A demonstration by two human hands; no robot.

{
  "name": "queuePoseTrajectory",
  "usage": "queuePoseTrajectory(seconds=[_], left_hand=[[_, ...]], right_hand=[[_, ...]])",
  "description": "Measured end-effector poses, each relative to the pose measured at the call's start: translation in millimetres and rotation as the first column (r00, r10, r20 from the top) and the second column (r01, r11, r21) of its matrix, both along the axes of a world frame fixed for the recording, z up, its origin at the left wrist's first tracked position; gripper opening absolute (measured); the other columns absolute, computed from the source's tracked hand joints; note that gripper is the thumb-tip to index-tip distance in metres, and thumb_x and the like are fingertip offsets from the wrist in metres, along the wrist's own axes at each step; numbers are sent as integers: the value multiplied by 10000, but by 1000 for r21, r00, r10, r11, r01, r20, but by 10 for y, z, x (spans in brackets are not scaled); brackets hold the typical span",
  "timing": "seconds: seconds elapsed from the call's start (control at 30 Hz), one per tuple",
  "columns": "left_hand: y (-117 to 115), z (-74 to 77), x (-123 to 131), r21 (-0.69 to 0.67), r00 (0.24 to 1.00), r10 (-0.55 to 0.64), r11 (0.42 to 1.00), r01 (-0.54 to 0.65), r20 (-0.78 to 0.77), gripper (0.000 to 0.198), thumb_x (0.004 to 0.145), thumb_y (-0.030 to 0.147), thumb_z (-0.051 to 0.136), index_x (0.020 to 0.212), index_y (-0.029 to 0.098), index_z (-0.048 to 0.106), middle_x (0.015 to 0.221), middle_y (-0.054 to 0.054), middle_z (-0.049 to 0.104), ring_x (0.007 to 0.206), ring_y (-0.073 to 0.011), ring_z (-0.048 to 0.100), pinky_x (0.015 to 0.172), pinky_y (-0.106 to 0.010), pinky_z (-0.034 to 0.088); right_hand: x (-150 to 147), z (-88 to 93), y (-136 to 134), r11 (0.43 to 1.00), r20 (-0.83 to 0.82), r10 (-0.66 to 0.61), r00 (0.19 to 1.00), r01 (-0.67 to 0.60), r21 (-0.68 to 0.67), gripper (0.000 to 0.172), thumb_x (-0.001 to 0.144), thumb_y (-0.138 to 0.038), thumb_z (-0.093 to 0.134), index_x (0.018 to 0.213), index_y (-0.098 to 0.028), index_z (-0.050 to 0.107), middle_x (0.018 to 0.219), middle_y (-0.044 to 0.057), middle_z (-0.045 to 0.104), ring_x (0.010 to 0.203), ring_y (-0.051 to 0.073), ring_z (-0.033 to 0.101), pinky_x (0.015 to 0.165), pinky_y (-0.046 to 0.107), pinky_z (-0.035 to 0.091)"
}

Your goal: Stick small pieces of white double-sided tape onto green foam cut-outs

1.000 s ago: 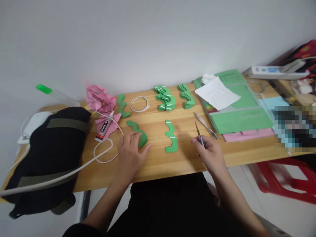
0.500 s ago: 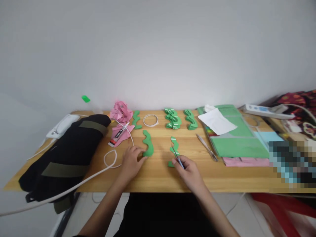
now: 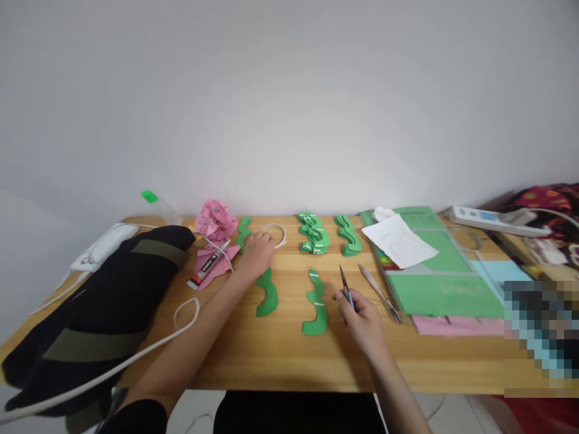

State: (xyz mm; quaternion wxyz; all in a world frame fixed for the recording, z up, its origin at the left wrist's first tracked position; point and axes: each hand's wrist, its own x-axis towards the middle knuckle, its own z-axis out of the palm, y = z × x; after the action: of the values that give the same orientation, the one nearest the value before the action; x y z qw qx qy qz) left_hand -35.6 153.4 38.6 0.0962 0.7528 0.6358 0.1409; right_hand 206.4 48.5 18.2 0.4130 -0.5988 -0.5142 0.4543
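Left hand (image 3: pixel 259 252) over the tape roll (image 3: pixel 285 235), right hand (image 3: pixel 359 314) pinching tweezers (image 3: pixel 347 290).

Clock bearings run from the white-striped green cutout (image 3: pixel 319 313), flat on the wooden table (image 3: pixel 253 361): a B-7000 glue tube (image 3: pixel 208 265) lies on pink paper (image 3: pixel 225 267) between nine and ten; at ten the left hand bends its fingers together over the near-left rim of the white tape roll, though whether they grip it I cannot tell; a plain green cutout (image 3: pixel 268 301), at nine, runs partly under that forearm; one stack of green cutouts (image 3: pixel 320 236) stands at twelve, another stack (image 3: pixel 349 238) at one; at three the right hand, thumb and fingers pressed around the tweezers, points their tips toward twelve; further out at three lies a green folder (image 3: pixel 443 295).
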Motion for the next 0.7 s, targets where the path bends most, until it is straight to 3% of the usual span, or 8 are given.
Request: queuePoseTrajectory(seconds=[0.07, 0.17, 0.23, 0.3, 0.4, 0.47, 0.57, 0.7], left_hand=[[19, 52, 11, -16, 1000, -2, 1000, 2, 19, 151, 787, 68, 534, 783, 157, 655, 938, -129, 665, 1045, -292, 572, 952, -474, 414], [-160, 208, 61, -51, 996, -24, 998, 29, 91, 90, 805, 127, 563, 790, 164, 643, 875, -88, 685, 936, -253, 623, 881, -420, 475], [-395, 344, 132, -87, 984, -55, 994, 71, 170, 68, 831, 191, 580, 844, 174, 645, 843, -46, 698, 835, -194, 651, 787, -325, 517], [-659, 473, 227, -107, 961, -70, 989, 102, 266, 91, 851, 246, 576, 864, 195, 651, 851, -18, 709, 827, -165, 662, 755, -277, 528], [-970, 591, 377, -130, 785, -7, 985, 112, 620, 90, 788, 261, 649, 853, 205, 675, 797, -3, 720, 748, -158, 663, 688, -266, 531], [-1082, 598, 452, -175, 683, 42, 976, 128, 729, 87, 745, 247, 685, 819, 203, 686, 747, 0, 719, 704, -153, 659, 659, -260, 529], [-1150, 545, 507, -217, 610, 109, 970, 106, 785, 91, 701, 237, 723, 774, 191, 696, 710, -10, 714, 683, -153, 654, 660, -264, 530], [-1201, 501, 521, -230, 567, 157, 972, 58, 809, 254, 672, 226, 754, 922, 196, 723, 668, 10, 683, 635, -127, 620, 632, -243, 506]], right_hand=[[42, -5, 5, 1000, -20, -29, 999, 29, 0, 430, 774, -608, 550, 663, -194, 585, 459, -57, 378, 389, 109, 343, 366, 240, 254], [54, 45, 4, 999, -43, -41, 998, 43, 31, 436, 782, -602, 563, 646, -188, 583, 454, -54, 384, 395, 105, 345, 371, 238, 261], [20, 130, 2, 997, -66, -24, 998, 29, 70, 423, 810, -576, 561, 729, -168, 638, 467, -54, 397, 406, 102, 348, 382, 235, 271], [-39, 245, -2, 995, -91, 10, 996, 0, 104, 423, 852, -536, 540, 948, -151, 686, 479, -60, 414, 413, 106, 358, 400, 234, 296], [-144, 420, -15, 986, -83, 99, 992, -87, 139, 437, 888, -474, 525, 1175, -168, 646, 552, -31, 531, 462, 125, 455, 457, 244, 381], [-200, 508, -40, 978, -52, 122, 991, -111, 176, 374, 896, -427, 529, 1142, -180, 666, 704, 27, 650, 599, 156, 577, 569, 274, 467], [-233, 598, -103, 972, -42, 98, 994, -87, 218, 243, 878, -374, 566, 971, -202, 710, 850, 61, 712, 778, 199, 652, 716, 315, 517], [-205, 676, -197, 975, -108, 120, 987, -96, 200, 158, 824, -352, 631, 790, -221, 712, 722, 24, 678, 615, 157, 596, 573, 276, 489]])
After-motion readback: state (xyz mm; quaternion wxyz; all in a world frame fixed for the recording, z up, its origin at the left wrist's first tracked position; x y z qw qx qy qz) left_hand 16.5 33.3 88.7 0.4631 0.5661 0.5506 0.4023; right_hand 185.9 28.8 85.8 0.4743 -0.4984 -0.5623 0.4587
